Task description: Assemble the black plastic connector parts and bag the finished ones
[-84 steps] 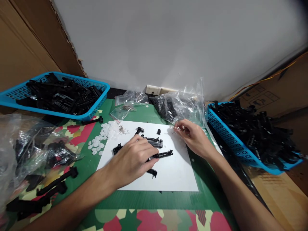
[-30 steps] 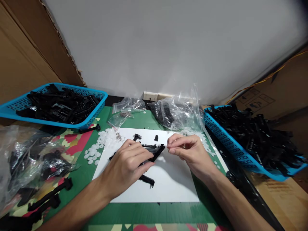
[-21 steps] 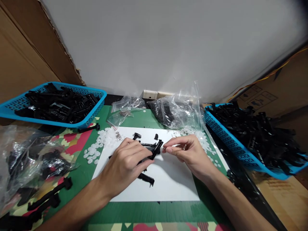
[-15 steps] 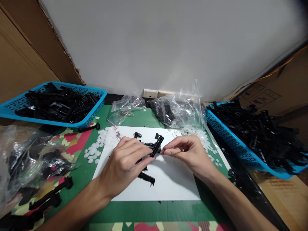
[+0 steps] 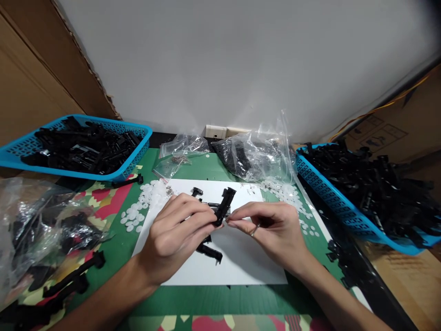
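Observation:
My left hand [image 5: 181, 232] is closed on a black plastic part [image 5: 225, 205], held tilted above a white sheet [image 5: 248, 262]. Right beside the part's near end, the thumb and forefinger of my right hand [image 5: 267, 227] are pinched together. Whatever sits between those fingertips is too small to make out. A thin metal piece [image 5: 255, 230] shows against the right hand's fingers. Under and beyond my left hand, more black plastic parts [image 5: 210, 253] lie on the sheet, partly covered by the hand.
Blue baskets heaped with black parts stand at left [image 5: 120, 172] and right [image 5: 324, 197]. White plastic discs [image 5: 134, 214] lie left of the sheet, and more [image 5: 289, 195] at its right. Clear bags [image 5: 255, 156] rest along the wall. A bag of black pieces [image 5: 51, 230] lies at left.
The black part in my left hand has been turned, showing a broader face. My right fingertips have moved slightly left, closer to it.

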`<action>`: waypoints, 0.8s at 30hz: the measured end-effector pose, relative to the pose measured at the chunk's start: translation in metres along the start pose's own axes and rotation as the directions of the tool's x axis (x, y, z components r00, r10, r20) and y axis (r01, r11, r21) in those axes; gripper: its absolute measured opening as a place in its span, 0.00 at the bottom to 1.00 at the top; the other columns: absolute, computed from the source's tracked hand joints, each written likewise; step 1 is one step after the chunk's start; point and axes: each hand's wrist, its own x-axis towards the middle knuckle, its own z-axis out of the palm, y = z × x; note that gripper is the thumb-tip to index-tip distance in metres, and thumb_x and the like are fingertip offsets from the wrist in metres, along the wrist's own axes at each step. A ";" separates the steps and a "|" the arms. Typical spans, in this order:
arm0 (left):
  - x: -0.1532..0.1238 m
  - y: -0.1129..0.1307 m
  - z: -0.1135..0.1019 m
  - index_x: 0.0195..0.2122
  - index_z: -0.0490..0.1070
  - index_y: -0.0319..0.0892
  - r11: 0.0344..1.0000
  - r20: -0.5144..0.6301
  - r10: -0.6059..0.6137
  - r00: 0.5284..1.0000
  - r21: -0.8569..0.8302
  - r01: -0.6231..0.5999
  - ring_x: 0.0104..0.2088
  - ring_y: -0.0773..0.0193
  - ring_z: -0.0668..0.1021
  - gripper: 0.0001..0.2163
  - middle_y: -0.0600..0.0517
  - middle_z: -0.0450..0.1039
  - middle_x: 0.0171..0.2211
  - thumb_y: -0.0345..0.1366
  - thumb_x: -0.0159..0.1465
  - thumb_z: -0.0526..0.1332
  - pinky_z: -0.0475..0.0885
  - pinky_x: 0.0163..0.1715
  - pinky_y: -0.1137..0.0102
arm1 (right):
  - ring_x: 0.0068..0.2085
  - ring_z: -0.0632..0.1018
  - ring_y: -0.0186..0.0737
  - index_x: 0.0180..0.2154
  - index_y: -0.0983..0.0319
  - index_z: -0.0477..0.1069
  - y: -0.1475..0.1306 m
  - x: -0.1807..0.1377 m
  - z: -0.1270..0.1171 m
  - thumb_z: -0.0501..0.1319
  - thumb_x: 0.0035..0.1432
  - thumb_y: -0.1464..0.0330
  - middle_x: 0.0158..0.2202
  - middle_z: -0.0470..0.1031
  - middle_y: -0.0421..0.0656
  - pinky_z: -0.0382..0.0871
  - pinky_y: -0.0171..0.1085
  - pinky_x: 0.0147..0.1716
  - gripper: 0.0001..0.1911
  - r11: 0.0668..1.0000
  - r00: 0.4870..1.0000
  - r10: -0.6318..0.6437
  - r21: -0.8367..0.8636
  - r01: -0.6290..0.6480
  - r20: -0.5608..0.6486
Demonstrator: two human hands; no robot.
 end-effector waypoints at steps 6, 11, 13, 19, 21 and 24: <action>0.000 0.002 -0.001 0.43 0.75 0.41 1.000 -0.011 0.001 1.000 0.003 -0.001 0.40 0.60 0.78 0.10 0.49 0.81 0.38 0.20 0.65 0.69 0.73 0.41 0.62 | 0.33 0.86 0.40 0.39 0.55 0.85 -0.006 -0.003 0.003 0.70 0.65 0.71 0.35 0.87 0.41 0.81 0.37 0.33 0.05 0.983 0.985 -0.172 -0.057 0.173 0.017; -0.001 0.000 -0.001 0.42 0.75 0.40 1.000 0.002 -0.001 1.000 0.014 0.001 0.39 0.61 0.78 0.09 0.49 0.81 0.38 0.21 0.65 0.69 0.70 0.41 0.62 | 0.36 0.87 0.37 0.44 0.59 0.83 -0.005 -0.005 0.003 0.66 0.65 0.79 0.39 0.87 0.42 0.82 0.33 0.37 0.11 0.932 0.940 -0.340 -0.122 0.341 0.030; 0.000 0.000 -0.001 0.41 0.75 0.40 1.000 0.008 -0.009 1.000 0.018 0.009 0.38 0.61 0.78 0.09 0.50 0.81 0.38 0.21 0.65 0.69 0.69 0.41 0.61 | 0.37 0.87 0.36 0.44 0.60 0.82 -0.004 -0.004 0.003 0.66 0.64 0.80 0.39 0.87 0.42 0.82 0.31 0.38 0.12 0.918 0.927 -0.376 -0.132 0.375 0.019; 0.001 0.001 0.002 0.41 0.75 0.40 1.000 -0.011 -0.003 1.000 0.018 0.004 0.37 0.61 0.79 0.09 0.50 0.81 0.37 0.24 0.64 0.72 0.69 0.40 0.62 | 0.39 0.87 0.39 0.41 0.64 0.81 -0.003 -0.003 0.002 0.65 0.62 0.84 0.38 0.86 0.47 0.82 0.32 0.40 0.12 0.892 0.898 -0.439 -0.121 0.436 -0.001; 0.002 0.001 0.003 0.42 0.75 0.39 1.000 -0.014 0.003 1.000 0.008 -0.003 0.37 0.61 0.79 0.10 0.50 0.82 0.37 0.25 0.63 0.73 0.70 0.40 0.62 | 0.39 0.87 0.39 0.41 0.65 0.82 -0.003 -0.003 0.001 0.65 0.61 0.84 0.39 0.86 0.49 0.83 0.32 0.39 0.13 0.877 0.886 -0.463 -0.144 0.458 -0.003; 0.002 0.001 0.004 0.42 0.75 0.39 1.000 -0.012 0.008 1.000 -0.001 -0.008 0.37 0.61 0.80 0.10 0.50 0.82 0.37 0.26 0.63 0.74 0.71 0.40 0.63 | 0.38 0.86 0.38 0.42 0.65 0.82 -0.003 -0.004 -0.001 0.65 0.61 0.85 0.40 0.85 0.50 0.82 0.32 0.36 0.13 0.861 0.881 -0.473 -0.199 0.468 0.025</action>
